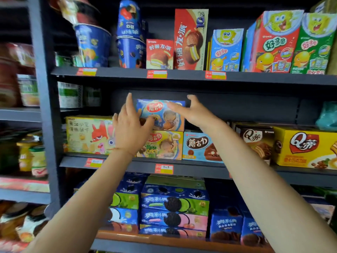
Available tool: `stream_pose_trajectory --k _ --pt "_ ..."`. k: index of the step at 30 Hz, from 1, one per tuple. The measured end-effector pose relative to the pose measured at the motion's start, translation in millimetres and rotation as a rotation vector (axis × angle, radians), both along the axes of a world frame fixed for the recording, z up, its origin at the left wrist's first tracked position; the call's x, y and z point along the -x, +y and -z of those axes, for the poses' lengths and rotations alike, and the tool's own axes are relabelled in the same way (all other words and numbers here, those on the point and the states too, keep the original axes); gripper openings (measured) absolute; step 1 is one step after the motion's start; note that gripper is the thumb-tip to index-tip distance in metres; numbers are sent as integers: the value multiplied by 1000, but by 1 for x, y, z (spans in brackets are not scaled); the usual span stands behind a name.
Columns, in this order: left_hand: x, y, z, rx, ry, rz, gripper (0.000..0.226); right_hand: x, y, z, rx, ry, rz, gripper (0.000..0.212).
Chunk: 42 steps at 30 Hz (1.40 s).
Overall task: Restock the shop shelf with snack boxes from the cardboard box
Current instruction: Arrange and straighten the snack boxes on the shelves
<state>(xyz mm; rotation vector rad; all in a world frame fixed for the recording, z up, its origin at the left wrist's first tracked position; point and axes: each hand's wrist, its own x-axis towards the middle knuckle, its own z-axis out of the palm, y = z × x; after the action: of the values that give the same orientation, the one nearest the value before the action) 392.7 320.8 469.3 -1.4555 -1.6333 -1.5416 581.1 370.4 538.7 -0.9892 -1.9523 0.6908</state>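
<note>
Even, fairly bright light is falling on the fronts of the boxes, while the recesses under each shelf board (182, 77) are sitting in deep shadow, nearly black behind the goods. No hard glare is showing, only a soft sheen on the yellow box (306, 148) at the right. The wide lens is bending the shelf lines and the upright post (42, 88) toward the edges. The left side is smearing into blur, and the cups (93, 44) up top are looking soft. The centre is staying sharpest.
</note>
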Motion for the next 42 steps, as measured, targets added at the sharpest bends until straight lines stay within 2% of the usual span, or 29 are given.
stream_pose_trajectory --k 4,8,12,15,20,23,26,28,30,33,42 --pt "11 -1 -7 149 -37 63 88 9 17 0 53 20 7 111" --pt "11 -2 -11 199 -28 109 82 8 19 -1 17 74 -48 87" --pt "11 -3 -10 112 -53 220 84 3 9 -1 -124 87 -61 66" --pt "10 -4 -10 31 -74 355 85 -9 2 2 -266 67 -34 65" --pt "-14 3 -13 -36 -43 431 82 -39 -2 9 -418 27 65 65" --pt "-29 9 -8 -37 -36 333 75 -59 0 10 -470 16 128 73" --pt "-47 17 3 -77 269 152 45 -83 4 11 -540 -39 200 77" --pt "-56 25 11 -73 433 101 42 -93 6 11 -545 -77 229 73" --pt "-63 31 18 14 502 94 50 -98 9 10 -519 -121 241 70" --pt "-69 32 28 82 522 111 58 -100 12 8 -503 -193 242 66" --pt "-78 27 32 95 455 102 47 -109 23 -11 -413 -447 204 70"
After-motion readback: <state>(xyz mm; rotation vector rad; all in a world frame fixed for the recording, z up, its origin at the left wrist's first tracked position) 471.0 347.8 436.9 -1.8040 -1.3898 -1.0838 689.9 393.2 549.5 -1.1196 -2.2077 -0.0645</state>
